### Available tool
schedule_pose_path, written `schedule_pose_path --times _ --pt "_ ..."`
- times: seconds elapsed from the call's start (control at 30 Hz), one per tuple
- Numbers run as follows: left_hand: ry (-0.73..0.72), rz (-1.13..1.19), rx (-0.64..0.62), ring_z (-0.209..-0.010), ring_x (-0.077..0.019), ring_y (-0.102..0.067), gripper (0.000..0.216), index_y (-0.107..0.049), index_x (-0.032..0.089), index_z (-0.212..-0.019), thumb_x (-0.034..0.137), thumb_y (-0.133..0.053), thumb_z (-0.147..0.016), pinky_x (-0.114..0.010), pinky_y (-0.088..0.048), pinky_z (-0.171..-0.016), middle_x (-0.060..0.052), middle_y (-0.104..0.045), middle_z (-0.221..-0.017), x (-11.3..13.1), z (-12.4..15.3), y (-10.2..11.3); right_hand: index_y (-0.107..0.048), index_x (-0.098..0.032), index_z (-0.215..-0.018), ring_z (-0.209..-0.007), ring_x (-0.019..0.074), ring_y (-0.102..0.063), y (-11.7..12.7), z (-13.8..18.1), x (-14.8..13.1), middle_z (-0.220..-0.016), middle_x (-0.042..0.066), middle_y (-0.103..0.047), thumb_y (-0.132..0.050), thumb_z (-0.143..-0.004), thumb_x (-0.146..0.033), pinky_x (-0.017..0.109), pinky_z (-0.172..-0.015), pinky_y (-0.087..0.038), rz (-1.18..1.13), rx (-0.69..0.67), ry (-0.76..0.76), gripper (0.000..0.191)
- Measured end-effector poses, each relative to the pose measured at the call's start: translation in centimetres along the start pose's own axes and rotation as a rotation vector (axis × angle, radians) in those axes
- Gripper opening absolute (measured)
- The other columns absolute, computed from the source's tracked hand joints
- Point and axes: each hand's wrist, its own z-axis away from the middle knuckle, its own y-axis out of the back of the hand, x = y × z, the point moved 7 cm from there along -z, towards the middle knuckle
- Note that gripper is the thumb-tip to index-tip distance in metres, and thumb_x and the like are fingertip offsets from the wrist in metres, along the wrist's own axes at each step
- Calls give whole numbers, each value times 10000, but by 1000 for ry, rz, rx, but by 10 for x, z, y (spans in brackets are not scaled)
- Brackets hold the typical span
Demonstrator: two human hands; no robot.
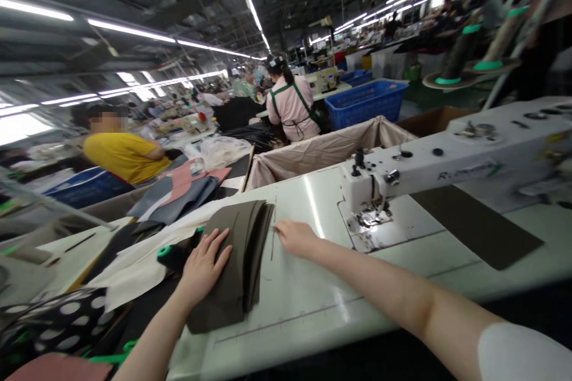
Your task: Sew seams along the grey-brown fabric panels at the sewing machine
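My left hand [203, 265] lies flat with fingers spread on a stack of dark olive fabric pieces [239, 256] on the white sewing table [313, 303]. My right hand [292, 237] rests on the table just right of the stack, its fingers curled toward the stack's right edge; I cannot make out whether anything is pinched in them. The white sewing machine [447, 161] stands to the right, its needle area [370, 217] a short way beyond my right hand.
A dark fabric strip [476, 223] lies under the machine arm. Grey and pink cloth [179, 190] is piled at left, a beige cloth bin [322, 152] behind the table. A person in yellow [123, 155] and one in pink [292, 107] sit beyond. Blue crates [366, 101], thread cones [460, 50].
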Motion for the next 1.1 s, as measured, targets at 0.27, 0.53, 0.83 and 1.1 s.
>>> schedule_pose_path --times 0.27,0.53,0.83,1.1 --pt "-126 7 257 -1417 -365 -221 568 -392 208 -1417 473 -450 -918 -588 -123 -1129 -106 -276 -1548 64 6 23 -440 -399 -1395 -1228 226 -524 101 295 181 -1480 34 -405 -472 -881 -465 360 -986 -441 75 219 -490 520" --pt "-538 624 -284 -1425 -245 -268 521 -305 325 -1457 416 -418 -957 -430 -293 -1157 -13 -204 -1579 350 83 -53 -448 -318 -1382 -1024 233 -659 166 389 252 -1439 15 -479 -474 -906 -424 353 -795 -535 491 168 -347 489" --pt "-580 1129 -230 -1353 -183 -403 379 -467 295 -1348 357 -360 -990 -385 -327 -1143 -14 -458 -1450 466 75 4 -572 -196 -1106 -648 142 -584 154 383 72 -765 16 -644 -483 -889 -163 275 -613 -396 300 203 210 237" --pt "-786 559 -273 -1406 -210 -314 580 -304 302 -1472 336 -499 -928 -430 -252 -1173 -5 -326 -1535 448 116 -50 -633 -176 -931 -647 94 -616 64 331 22 -774 -10 -684 -518 -930 -272 201 -573 -393 -40 -260 524 150"
